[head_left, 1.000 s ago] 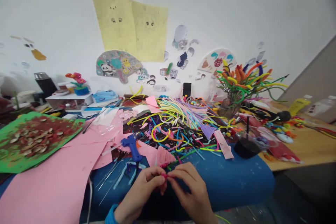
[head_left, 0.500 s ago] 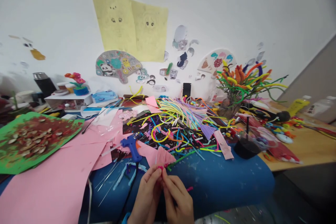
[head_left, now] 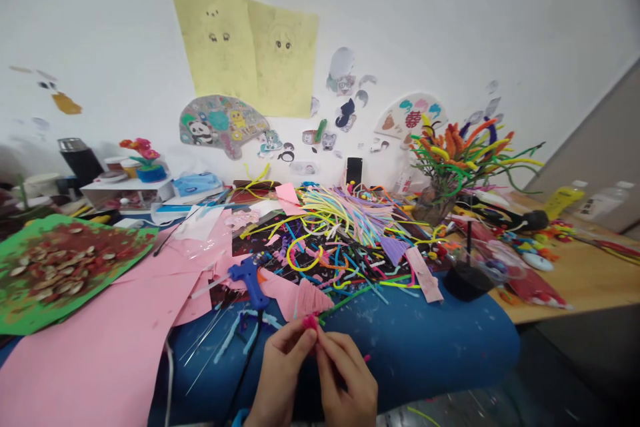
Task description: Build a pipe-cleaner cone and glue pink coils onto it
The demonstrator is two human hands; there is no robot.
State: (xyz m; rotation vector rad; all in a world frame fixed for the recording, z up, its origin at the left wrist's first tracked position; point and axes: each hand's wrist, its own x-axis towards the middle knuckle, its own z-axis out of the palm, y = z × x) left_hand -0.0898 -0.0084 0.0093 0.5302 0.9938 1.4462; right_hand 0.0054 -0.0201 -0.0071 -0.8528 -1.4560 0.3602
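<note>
Close to the table's front edge, my left hand point(head_left: 281, 363) pinches a small, bright pink curled pipe cleaner point(head_left: 310, 322) between thumb and fingertips. My right hand point(head_left: 346, 373) is closed against the same piece from the other side, its fingertips meeting my left thumb. Most of the piece's lower part is hidden behind the fingers. Just beyond it lies a pink pleated paper piece point(head_left: 313, 300). A blue hot glue gun point(head_left: 254, 283) lies to the left of the hands, its cord running toward me.
Loose pipe cleaners point(head_left: 350, 213) are heaped across the middle. Pink paper sheets point(head_left: 105, 340) and a green sheet with dried slices point(head_left: 143, 240) cover the left. Thin metal-looking sticks point(head_left: 205, 350) lie near the cord. A black pot point(head_left: 467, 280) and a vase point(head_left: 434, 203) stand on the right.
Both hands have turned slightly and my right hand has shifted a little right. More of the pink pipe cleaner shows above the fingertips. The view has moved slightly.
</note>
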